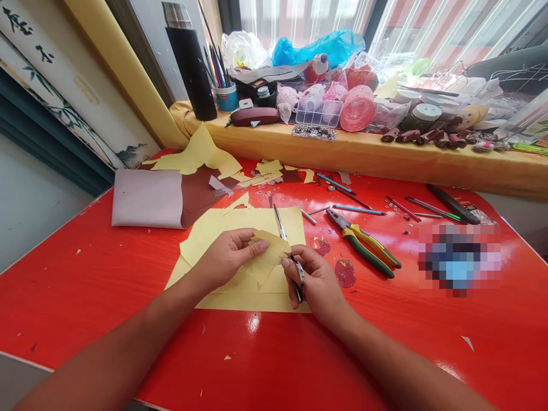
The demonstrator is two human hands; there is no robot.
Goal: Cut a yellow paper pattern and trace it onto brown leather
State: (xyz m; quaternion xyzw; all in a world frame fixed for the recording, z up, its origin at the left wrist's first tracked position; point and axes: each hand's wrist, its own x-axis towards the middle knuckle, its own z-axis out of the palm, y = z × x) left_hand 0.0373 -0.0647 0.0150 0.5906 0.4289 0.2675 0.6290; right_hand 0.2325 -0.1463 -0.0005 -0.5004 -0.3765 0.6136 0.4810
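Observation:
My left hand (233, 254) pinches a small folded piece of yellow paper (266, 257) between thumb and fingers. In my right hand (314, 279) is a pair of scissors (280, 221), its blades pointing away from me, behind the paper's right part. The fingers of that hand also touch the paper's right corner. Whether the blades are closed cannot be made out. Beneath both hands lie larger yellow sheets (244, 301) on the red table (240, 359).
Pliers (363, 242) with green and yellow handles lie right of the sheets, near several pencils (359, 210). A pale folded sheet (148, 198) and yellow scraps (201, 151) lie at the back left. A black flask (190, 68) stands on the crowded sill (257, 140).

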